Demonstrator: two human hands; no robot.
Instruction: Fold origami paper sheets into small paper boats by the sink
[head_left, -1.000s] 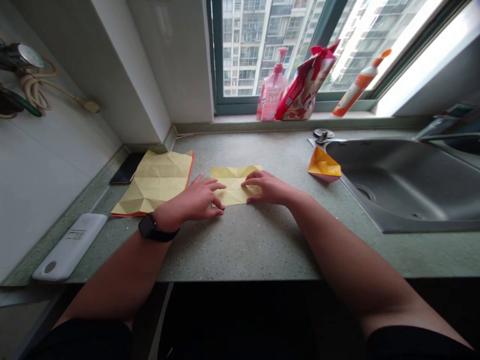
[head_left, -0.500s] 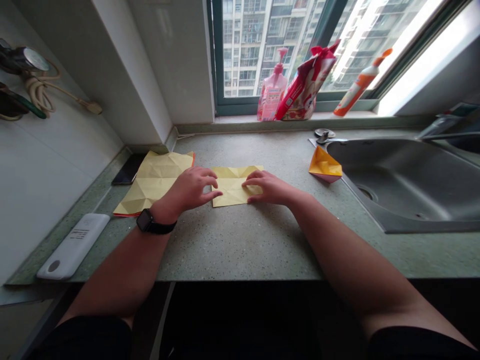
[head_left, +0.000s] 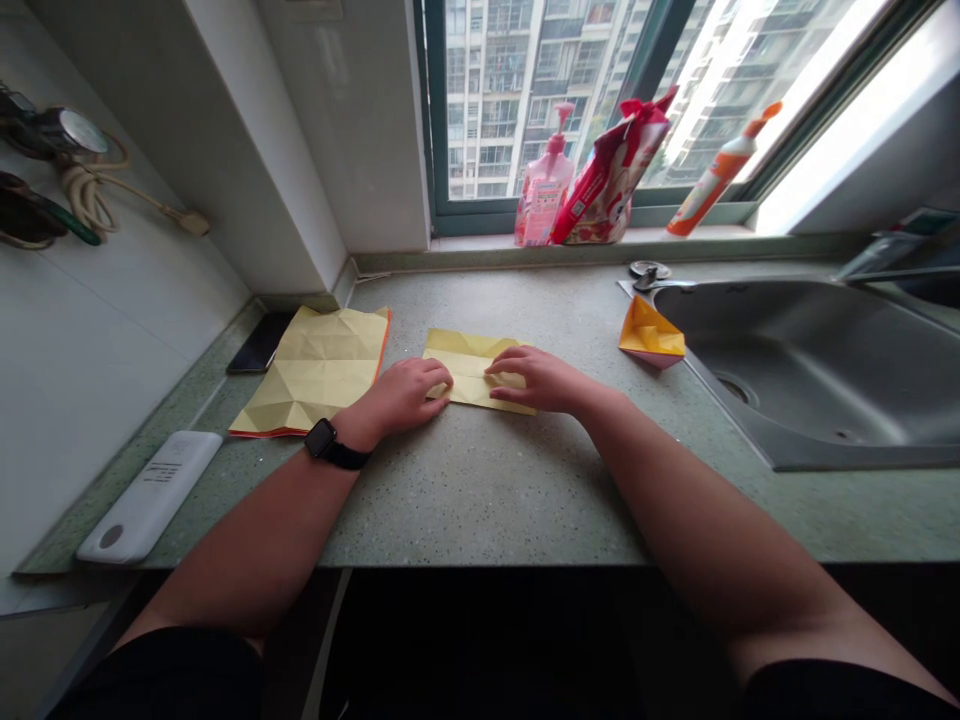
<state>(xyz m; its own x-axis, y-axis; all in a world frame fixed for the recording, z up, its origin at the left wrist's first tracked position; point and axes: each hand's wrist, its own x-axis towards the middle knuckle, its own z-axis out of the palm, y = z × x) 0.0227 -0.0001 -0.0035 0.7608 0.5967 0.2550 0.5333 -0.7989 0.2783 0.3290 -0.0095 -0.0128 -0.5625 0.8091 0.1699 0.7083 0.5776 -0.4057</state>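
The right hand [head_left: 536, 380] is resting half-curled on a folded yellow paper rectangle [head_left: 472, 372], and the left hand [head_left: 405, 395] is touching its left edge, neither one pinching it. The rectangle is lying on the speckled green stone table [head_left: 480, 500], with a creased yellow paper sheet [head_left: 315, 370] left of it and an orange-and-yellow paper boat [head_left: 651, 335] right of it.

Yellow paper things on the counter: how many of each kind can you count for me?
Large creased yellow paper sheet: 1
Small folded yellow paper: 1
Folded yellow-orange origami piece: 1
Total: 3
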